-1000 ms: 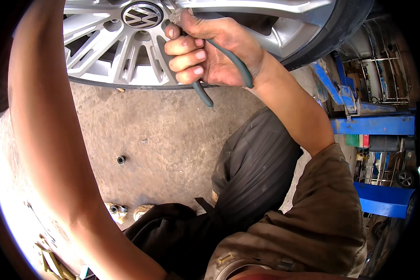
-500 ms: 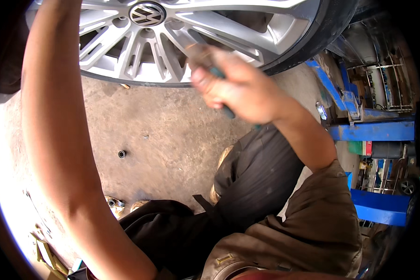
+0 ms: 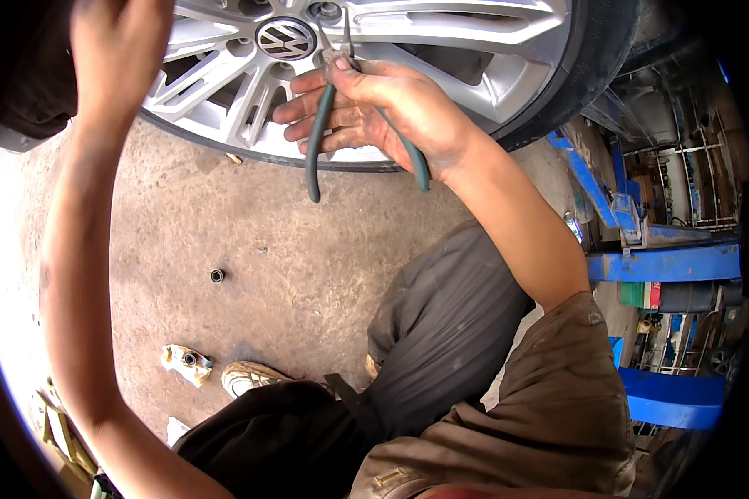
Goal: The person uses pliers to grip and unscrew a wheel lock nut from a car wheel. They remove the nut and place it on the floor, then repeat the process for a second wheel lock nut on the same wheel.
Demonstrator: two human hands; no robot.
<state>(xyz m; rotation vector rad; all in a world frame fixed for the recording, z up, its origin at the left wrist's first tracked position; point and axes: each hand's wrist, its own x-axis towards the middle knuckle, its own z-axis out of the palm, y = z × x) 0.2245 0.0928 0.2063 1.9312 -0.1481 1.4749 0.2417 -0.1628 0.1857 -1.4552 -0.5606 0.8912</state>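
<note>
A pair of long-nose pliers (image 3: 320,133) with dark green handles is in my right hand (image 3: 391,112). Its handles are spread apart and point down; its narrow jaws point up, slightly parted, in front of the silver wheel (image 3: 508,37). My thumb presses near the pivot, while the other fingers stretch out behind the handles. Close above the jaws is a lug hole (image 3: 324,12) beside the round centre cap (image 3: 286,39). At the wheel's upper left is my left hand (image 3: 121,62), its fingers mostly cut off by the top edge; what they touch is hidden.
On the concrete floor (image 3: 308,241) lie a small round socket-like part (image 3: 217,275) and a crumpled wrapper (image 3: 185,364) with a dark ring-shaped part on it. Blue lift arms (image 3: 666,264) stand at the right. My shoe (image 3: 250,377) is below.
My right hand has turned palm-up and opened its fingers, with the pliers' handles now spread and jaws upward. My left arm has drawn back, bringing the hand into view.
</note>
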